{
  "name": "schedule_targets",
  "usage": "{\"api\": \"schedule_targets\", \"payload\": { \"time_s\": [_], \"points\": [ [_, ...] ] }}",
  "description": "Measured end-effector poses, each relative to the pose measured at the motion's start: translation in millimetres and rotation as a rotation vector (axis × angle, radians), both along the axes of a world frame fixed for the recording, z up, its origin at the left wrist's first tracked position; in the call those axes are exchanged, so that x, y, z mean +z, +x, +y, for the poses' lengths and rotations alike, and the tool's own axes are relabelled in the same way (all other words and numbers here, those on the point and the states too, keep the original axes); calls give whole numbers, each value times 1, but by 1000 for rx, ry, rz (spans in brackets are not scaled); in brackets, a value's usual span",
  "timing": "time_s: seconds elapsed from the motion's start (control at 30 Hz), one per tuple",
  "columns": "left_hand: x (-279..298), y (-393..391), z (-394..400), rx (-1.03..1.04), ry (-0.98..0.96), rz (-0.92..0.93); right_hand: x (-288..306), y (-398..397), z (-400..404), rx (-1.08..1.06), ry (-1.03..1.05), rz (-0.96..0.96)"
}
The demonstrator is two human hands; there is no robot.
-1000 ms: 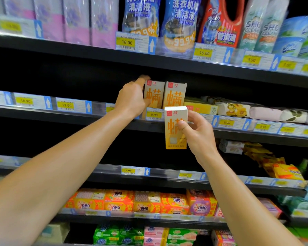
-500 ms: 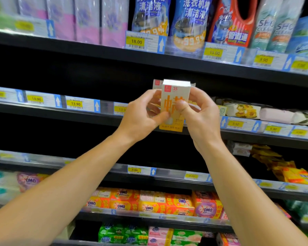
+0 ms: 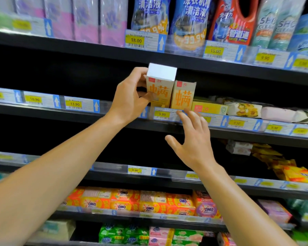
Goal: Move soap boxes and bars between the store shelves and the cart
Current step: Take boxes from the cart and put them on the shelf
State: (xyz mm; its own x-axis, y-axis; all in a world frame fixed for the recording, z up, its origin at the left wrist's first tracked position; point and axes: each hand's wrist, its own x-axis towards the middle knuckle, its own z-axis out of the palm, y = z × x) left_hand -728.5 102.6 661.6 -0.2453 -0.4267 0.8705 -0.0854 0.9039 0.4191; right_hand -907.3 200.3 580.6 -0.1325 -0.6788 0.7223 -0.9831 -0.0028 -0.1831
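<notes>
1. A cream soap box (image 3: 159, 89) stood upright at the centre of the frame, long axis vertical, white top flap tipped toward the camera, large orange Chinese character facing out, a small red square logo near its top.
2. The left hand (image 3: 130, 98) gripped that box from its left side, fingers curled round the upper edge and thumb pressed on the front lower corner, above the front edge of the second shelf (image 3: 43, 112).
3. A matching second box (image 3: 183, 95) stood just right of it, upright on the same shelf and touching it, bearing the same orange character.
4. The right hand (image 3: 192, 141) hovered below and right of the boxes, fingers spread and holding nothing, fingertips near the price rail.
5. A price tag (image 3: 162, 114) directly under the boxes read 9.90; tags to the left read 13.90 and 10.90.
6. A flat yellow box (image 3: 209, 108) lay on its side right of the pair.
7. Top-shelf tags in the upper frame read 18.00 (image 3: 136, 40) and 15.00.
8. Orange OMO packs (image 3: 149, 203) lined a lower shelf at bottom centre.
</notes>
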Motion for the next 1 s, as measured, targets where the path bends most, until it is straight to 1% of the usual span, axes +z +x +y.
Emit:
{"api": "schedule_targets", "payload": {
  "time_s": [0.23, 0.37, 0.5, 0.83, 1.0],
  "points": [
    [-3, 0, -15, 29, 17, -49, -4, 2, -7, -42, -37, 22],
    [1, 0, -17, 9, 33, -52, -4, 5, -8, -4, -71, -46],
    [4, 1, -20, 9, 65, -67, -3, 6, -9, 2, -106, -75],
    [7, 0, -25, 29, 140, -159, -3, 8, -14, -21, -134, -83],
    [6, -2, -27, 68, 159, -176, -3, 8, -15, -26, -138, -91]
  ]
}}
